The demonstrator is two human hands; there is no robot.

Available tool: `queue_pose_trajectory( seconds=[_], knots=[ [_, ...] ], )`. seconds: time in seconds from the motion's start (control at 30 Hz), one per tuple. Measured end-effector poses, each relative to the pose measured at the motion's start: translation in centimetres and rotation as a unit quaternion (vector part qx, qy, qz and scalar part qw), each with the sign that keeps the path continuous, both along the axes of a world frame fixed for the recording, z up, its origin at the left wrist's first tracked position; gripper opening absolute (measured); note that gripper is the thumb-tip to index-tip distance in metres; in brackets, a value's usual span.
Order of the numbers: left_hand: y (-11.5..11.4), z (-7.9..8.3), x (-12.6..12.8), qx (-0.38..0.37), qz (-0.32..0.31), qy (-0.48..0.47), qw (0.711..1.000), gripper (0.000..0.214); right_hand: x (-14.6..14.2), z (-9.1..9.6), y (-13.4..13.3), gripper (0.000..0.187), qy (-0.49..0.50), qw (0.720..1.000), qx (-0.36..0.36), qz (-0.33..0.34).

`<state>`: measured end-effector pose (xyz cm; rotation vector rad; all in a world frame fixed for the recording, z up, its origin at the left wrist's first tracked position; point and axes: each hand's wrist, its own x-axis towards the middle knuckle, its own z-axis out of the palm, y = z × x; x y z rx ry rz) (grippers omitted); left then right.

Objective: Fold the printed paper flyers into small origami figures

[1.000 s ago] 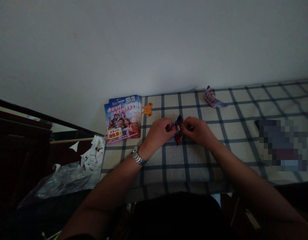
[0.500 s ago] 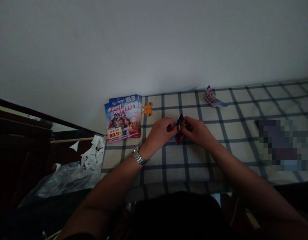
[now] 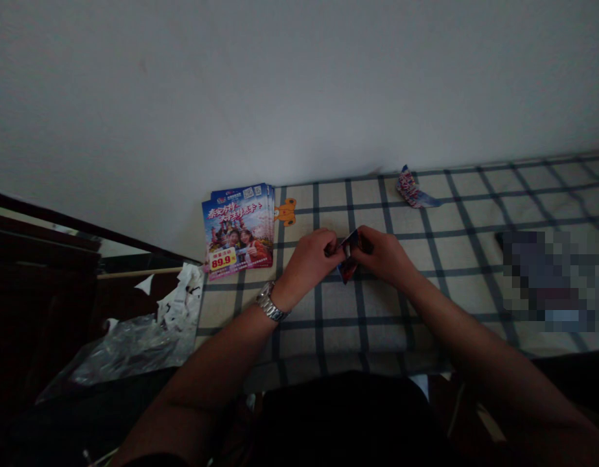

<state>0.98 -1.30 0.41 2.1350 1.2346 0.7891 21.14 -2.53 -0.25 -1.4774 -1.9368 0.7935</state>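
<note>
Between my two hands is a small folded paper (image 3: 347, 271), dark blue and red like the printed flyers, its lower tip pointing down over the cloth. My left hand (image 3: 317, 251), with a metal watch on the wrist, pinches its left side. From the other side my right hand (image 3: 381, 253) grips it with closed fingers. Much of the paper is hidden by the fingers. To the left lies a stack of colourful flyers (image 3: 241, 227), marked 89.9. Farther back on the right, a folded piece of the same printed paper (image 3: 410, 188) stands partly raised.
A checked cloth (image 3: 299, 337) covers the table, with an orange bear figure (image 3: 284, 212) beside the stack. At right lies a blurred dark object (image 3: 542, 272). A pale wall rises behind. Left of the table are clear plastic (image 3: 129, 347) and torn white paper (image 3: 183, 298).
The folded paper between my hands has tilted and its upper tip now sits closer to my right fingers. Both hands stay nearly in place.
</note>
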Motion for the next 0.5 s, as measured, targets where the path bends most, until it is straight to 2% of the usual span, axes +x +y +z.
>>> queue_pose_trajectory(
  seconds=[0.5],
  knots=[
    [0.12,0.24,-0.18,-0.004,0.011,0.023,1.000,0.027,0.25,-0.16,0.17,0.005,0.002,1.000,-0.001,-0.004]
  ],
)
